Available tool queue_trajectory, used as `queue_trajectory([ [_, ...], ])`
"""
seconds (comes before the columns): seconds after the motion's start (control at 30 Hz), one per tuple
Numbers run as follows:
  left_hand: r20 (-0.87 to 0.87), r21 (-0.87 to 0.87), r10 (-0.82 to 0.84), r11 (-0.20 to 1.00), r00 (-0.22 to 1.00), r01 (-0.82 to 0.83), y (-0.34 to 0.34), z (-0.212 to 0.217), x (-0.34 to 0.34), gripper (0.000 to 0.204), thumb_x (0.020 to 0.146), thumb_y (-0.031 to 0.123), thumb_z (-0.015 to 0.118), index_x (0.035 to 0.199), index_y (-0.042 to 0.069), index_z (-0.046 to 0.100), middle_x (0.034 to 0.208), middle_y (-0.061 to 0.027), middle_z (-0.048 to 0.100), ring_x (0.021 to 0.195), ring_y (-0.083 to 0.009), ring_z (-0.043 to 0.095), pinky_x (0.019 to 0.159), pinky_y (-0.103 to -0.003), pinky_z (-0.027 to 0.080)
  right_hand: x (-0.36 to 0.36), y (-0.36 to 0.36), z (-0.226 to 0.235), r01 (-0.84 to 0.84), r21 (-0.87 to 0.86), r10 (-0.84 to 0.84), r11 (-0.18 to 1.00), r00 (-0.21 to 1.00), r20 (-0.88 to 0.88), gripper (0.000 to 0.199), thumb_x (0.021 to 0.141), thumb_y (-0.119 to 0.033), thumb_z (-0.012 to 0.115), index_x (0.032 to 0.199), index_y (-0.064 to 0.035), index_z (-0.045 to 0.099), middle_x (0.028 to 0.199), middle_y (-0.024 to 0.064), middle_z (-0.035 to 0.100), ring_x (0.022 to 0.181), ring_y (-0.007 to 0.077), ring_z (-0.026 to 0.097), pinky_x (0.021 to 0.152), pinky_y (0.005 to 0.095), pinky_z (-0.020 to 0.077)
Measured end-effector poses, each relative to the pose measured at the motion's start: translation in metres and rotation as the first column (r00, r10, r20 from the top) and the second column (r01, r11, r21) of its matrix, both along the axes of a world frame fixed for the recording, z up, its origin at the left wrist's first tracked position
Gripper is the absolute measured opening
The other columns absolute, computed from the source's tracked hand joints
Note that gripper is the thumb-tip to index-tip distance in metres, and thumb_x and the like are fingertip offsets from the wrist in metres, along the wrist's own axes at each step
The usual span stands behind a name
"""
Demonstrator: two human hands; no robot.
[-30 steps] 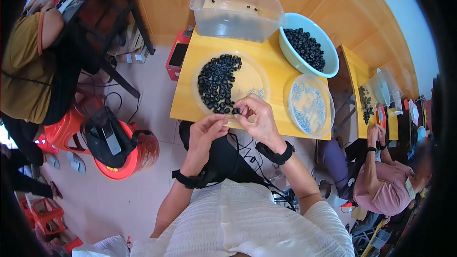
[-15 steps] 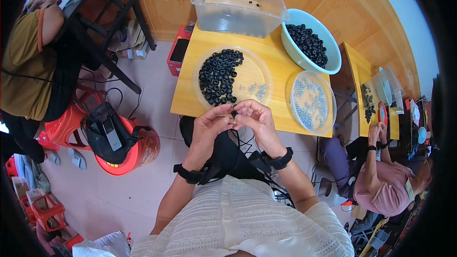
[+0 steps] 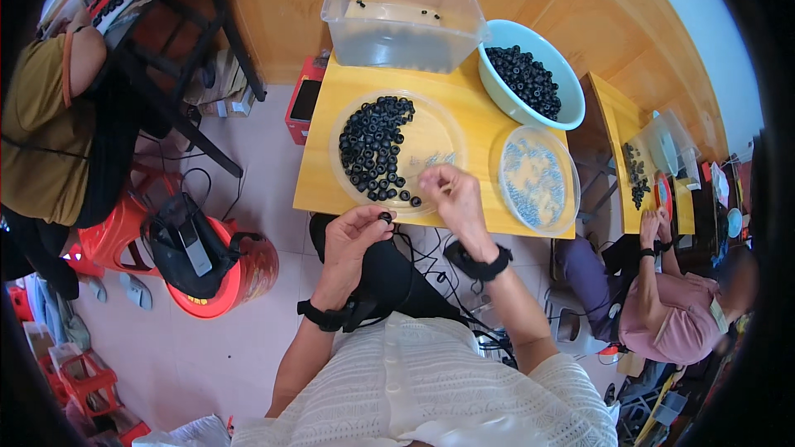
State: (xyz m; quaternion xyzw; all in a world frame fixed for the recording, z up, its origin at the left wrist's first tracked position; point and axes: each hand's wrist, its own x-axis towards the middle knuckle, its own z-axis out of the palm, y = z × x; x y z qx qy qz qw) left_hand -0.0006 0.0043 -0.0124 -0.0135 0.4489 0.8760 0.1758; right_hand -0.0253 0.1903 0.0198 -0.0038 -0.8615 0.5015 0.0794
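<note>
My left hand (image 3: 350, 246) pinches a small black ring-shaped part (image 3: 385, 217) between thumb and forefinger, just off the table's front edge. Over the front right of a round clear tray (image 3: 457, 128), my right hand (image 3: 455, 201) has its fingers bent together at the tips. Whether anything small sits between them I cannot make out. Many black ring-shaped parts (image 3: 371, 145) fill the tray's left side. A few tiny silvery pieces (image 3: 439, 159) lie at its right, just beyond my right fingers.
A second round clear tray (image 3: 575, 199) with silvery pieces (image 3: 534, 182) stands right on the yellow table (image 3: 323, 178). Behind are a clear plastic bin (image 3: 406, 41) and a light-blue basin (image 3: 574, 116) of black parts (image 3: 523, 79). Co-workers sit left and right. Cables (image 3: 426, 257) hang below.
My hands were together at the table edge and have parted. The right moved right over the tray; the left drew slightly back and left, keeping the black part.
</note>
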Motion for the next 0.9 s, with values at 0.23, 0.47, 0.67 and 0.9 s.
queue_trajectory([
  [0.23, 0.037, -0.02, -0.028, 0.999, 0.999, 0.029, -0.001, 0.003, 0.0, 0.015, 0.084, 0.001, 0.058, 0.099, 0.0, 0.06, 0.095, -0.0114, 0.065, 0.08, -0.0132, 0.063, 0.072, -0.024, 0.053, -0.059, 0.019, -0.024, 0.046, 0.459, 0.047, 0.887, 0.981, -0.188, 0.009, 0.071, -0.001, 0.058, 0.077, -0.0001, 0.064, 0.077, 0.0161, 0.062, 0.076, 0.0332, 0.06, 0.069, 0.0394, 0.0482],
  [0.47, 0.045, -0.039, -0.023, 0.999, 0.999, 0.025, -0.004, 0.001, 0.001, 0.015, 0.084, 0.003, 0.059, 0.099, 0.001, 0.059, 0.095, -0.011, 0.065, 0.079, -0.0124, 0.063, 0.071, -0.023, 0.053, -0.07, 0.013, -0.032, -0.133, 0.499, 0.125, 0.856, 0.991, 0.05, 0.007, 0.068, -0.004, 0.06, 0.074, -0.0009, 0.063, 0.072, 0.0177, 0.062, 0.071, 0.0347, 0.06, 0.068, 0.0408, 0.0485],
  [0.67, 0.059, -0.043, -0.02, 0.999, 0.998, 0.023, -0.006, -0.002, 0.002, 0.016, 0.084, 0.004, 0.059, 0.1, 0.001, 0.06, 0.095, -0.011, 0.065, 0.078, -0.012, 0.063, 0.071, -0.023, 0.053, -0.07, 0.027, -0.019, -0.034, 0.133, 0.027, 0.991, 0.998, 0.054, 0.008, 0.071, -0.007, 0.065, 0.072, -0.0004, 0.061, 0.063, 0.0121, 0.06, 0.06, 0.0222, 0.059, 0.059, 0.0323, 0.0461],
  [0.9, 0.08, -0.051, -0.025, 0.998, 0.997, 0.029, -0.005, -0.001, 0.002, 0.017, 0.084, 0.004, 0.06, 0.1, 0.001, 0.06, 0.094, -0.0107, 0.065, 0.078, -0.0119, 0.063, 0.07, -0.023, 0.053, -0.078, 0.036, -0.011, 0.029, -0.067, -0.026, 0.997, 0.998, 0.049, 0.01, 0.074, -0.008, 0.066, 0.076, 0.0012, 0.063, 0.063, 0.0093, 0.06, 0.057, 0.0168, 0.056, 0.056, 0.0298, 0.0442],
])
